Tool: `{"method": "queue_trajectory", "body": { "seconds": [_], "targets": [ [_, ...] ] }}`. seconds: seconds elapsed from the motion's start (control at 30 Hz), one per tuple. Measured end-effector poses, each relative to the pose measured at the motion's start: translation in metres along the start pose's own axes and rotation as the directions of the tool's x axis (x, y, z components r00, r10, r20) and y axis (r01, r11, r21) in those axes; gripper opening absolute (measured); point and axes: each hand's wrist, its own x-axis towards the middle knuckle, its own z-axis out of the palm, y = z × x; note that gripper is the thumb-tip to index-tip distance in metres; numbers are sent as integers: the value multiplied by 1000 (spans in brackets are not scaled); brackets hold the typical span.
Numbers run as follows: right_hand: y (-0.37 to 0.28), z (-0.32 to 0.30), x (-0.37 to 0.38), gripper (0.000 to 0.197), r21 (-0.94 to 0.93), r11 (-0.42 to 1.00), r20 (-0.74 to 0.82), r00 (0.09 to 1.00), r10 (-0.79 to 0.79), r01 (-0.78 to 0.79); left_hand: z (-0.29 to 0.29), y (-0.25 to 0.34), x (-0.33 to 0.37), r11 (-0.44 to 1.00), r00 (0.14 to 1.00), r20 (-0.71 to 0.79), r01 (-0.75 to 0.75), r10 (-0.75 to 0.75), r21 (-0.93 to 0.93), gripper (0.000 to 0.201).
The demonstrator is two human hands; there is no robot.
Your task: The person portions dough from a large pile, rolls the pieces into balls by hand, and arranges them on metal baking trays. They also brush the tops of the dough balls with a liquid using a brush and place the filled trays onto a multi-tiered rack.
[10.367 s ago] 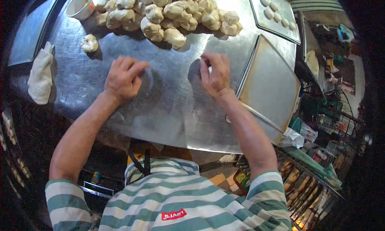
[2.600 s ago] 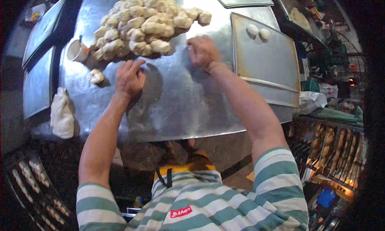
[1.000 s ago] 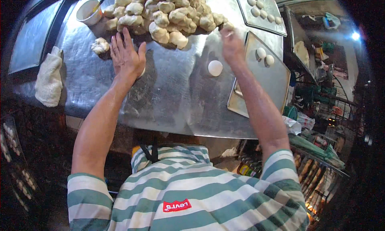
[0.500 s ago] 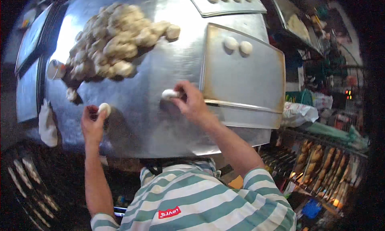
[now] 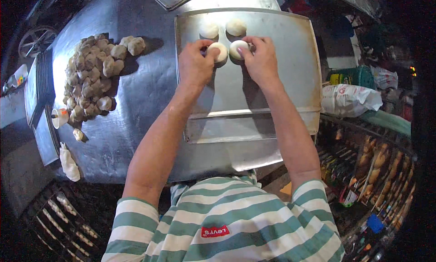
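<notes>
Both of my arms reach over a metal baking tray (image 5: 290,80) lying on the metal table. My left hand (image 5: 197,64) is closed around a smooth, round dough ball (image 5: 220,54), thumb on top. A second dough ball (image 5: 237,49) sits in the grip of my right hand (image 5: 262,62), close beside the first. Just beyond them, two more pale dough balls, one on the left (image 5: 209,30) and one on the right (image 5: 236,27), rest side by side on the tray. Whether the held balls touch the tray, I cannot tell exactly.
A heap of rough dough pieces (image 5: 91,75) covers the table's left part. Near it lie a small white cup (image 5: 59,118), a dough scrap (image 5: 78,134) and a limp white cloth-like thing (image 5: 69,164). At right are a white plastic bag (image 5: 349,99) and racks of long loaves (image 5: 377,166).
My hands have moved from the bare table onto the tray, each bringing a dough ball up to the two lying there. The view has shifted to the right.
</notes>
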Motion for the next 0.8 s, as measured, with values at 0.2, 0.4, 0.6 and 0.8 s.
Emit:
{"method": "queue_trajectory", "body": {
  "seconds": [0.2, 0.4, 0.6, 0.8],
  "targets": [
    [-6, 10, 38, 44, -113, 935, -177, 919, -351, 336, -12, 2, 7, 983, 991, 68, 124, -115, -134, 42],
    [-88, 36, 38, 43, -543, 834, -239, 934, -267, 99, -147, -90, 39, 806, 860, -390, -42, 330, 590, 26],
    [-199, 167, 15, 40, 239, 908, 91, 923, -373, 343, -196, -124, -32, 786, 809, 37, -580, 587, 215, 32],
    [-209, 236, 35, 39, -63, 885, 177, 878, -444, 460, -317, -212, -201, 987, 999, -28, 16, -21, -161, 46]
  ]
}}
